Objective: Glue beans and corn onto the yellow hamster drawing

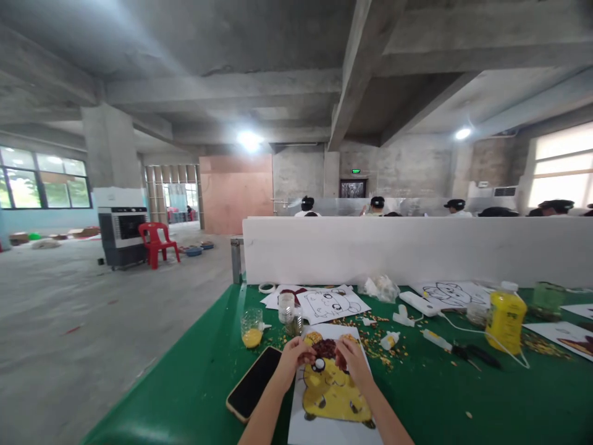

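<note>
A white board (299, 426) lies before me with a cartoon animal picture (331, 395), mostly filled in yellow, with white-and-black eyes. Dark red bits (327, 348) cover the top of its head, between my hands. My left hand (299, 355) is over the upper left of the picture, fingers pinched. Over the upper right, my right hand (351, 358) has its fingers curled together too. Whatever either hand holds is too small to make out. A dark-screened phone (252, 384) lies beside my left forearm. Loose yellow kernels (382, 352) are scattered right of the board.
On the green table (185, 395) stand a cup of yellow stuff (251, 334), clear jars (286, 308) and a yellow bottle (506, 318). Glue bottles (390, 340), black-handled scissors (477, 355), a white cable and line drawings (328, 304) lie around. A white partition (393, 247) borders the far edge; several people sit beyond.
</note>
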The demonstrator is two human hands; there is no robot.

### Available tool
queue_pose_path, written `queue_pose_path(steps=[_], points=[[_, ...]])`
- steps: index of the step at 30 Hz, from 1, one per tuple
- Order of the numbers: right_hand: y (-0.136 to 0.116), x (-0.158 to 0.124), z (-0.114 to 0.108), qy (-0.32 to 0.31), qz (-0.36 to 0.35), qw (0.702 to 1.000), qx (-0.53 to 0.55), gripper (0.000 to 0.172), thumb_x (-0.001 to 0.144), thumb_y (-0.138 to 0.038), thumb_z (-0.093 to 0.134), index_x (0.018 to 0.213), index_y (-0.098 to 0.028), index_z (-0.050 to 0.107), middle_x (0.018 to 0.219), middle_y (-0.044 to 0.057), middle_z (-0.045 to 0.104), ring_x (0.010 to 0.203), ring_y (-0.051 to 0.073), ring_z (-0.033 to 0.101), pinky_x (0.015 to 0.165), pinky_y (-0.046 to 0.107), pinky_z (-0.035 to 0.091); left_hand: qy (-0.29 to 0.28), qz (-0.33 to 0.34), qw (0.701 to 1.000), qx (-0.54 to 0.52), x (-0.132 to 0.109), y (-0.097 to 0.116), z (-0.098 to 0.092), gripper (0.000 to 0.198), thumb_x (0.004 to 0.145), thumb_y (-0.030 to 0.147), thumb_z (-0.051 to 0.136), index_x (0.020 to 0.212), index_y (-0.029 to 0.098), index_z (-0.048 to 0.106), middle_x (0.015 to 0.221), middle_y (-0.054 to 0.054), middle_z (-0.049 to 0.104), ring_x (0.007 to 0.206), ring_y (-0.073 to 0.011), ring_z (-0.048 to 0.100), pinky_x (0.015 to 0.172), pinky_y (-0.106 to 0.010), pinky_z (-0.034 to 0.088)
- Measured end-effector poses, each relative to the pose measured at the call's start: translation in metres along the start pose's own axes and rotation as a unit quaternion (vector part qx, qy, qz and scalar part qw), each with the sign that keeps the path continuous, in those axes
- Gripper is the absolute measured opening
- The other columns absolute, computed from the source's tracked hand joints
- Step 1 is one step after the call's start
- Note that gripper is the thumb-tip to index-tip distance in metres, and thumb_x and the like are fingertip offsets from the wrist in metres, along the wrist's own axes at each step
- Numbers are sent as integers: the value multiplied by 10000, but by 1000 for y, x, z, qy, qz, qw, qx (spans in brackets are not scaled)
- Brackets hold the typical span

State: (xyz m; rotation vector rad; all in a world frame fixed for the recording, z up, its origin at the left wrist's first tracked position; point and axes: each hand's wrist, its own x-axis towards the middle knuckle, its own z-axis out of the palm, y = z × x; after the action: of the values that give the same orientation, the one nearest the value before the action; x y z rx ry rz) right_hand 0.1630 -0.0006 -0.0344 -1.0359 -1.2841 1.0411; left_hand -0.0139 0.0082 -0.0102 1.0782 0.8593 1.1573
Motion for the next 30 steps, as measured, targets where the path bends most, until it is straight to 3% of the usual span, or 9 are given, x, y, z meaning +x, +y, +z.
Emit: queue_pose_path(steps=[7,13,25,30], points=[[4,-6,-9,64,-8,997,-49,422,728,-605,477,571,-214,450,399,-24,465,352,122,395,389,249,296,3,6,1000,-5,5,-2,-5,272,558,322,683,512,162,468,525,5,604,423,-71,453,476,-206,363],[1,-10,-20,125,-47,985,-107,399,765,-583,453,602,-220,482,446,-13,490,401,145,442,424,262,335,-8,16,1000,5,7,-2,-5,282,535,385,741,568,144,597,543,-5,603,460,-91,480,512,-228,385],[-2,-19,-29,135,-77,966,-206,326,823,-480,425,647,-221,517,497,-15,531,471,166,490,499,269,360,-10,36,998,45,4,-2,-5,312,539,360,767,720,121,679,645,-50,657,602,-162,594,635,-286,471],[-6,-19,-30,159,-111,955,-223,194,778,-382,488,704,-212,542,692,22,579,649,190,542,602,284,398,24,66,994,81,7,-4,-4,359,500,350,785,741,120,650,633,-38,663,586,-161,608,604,-283,484]])
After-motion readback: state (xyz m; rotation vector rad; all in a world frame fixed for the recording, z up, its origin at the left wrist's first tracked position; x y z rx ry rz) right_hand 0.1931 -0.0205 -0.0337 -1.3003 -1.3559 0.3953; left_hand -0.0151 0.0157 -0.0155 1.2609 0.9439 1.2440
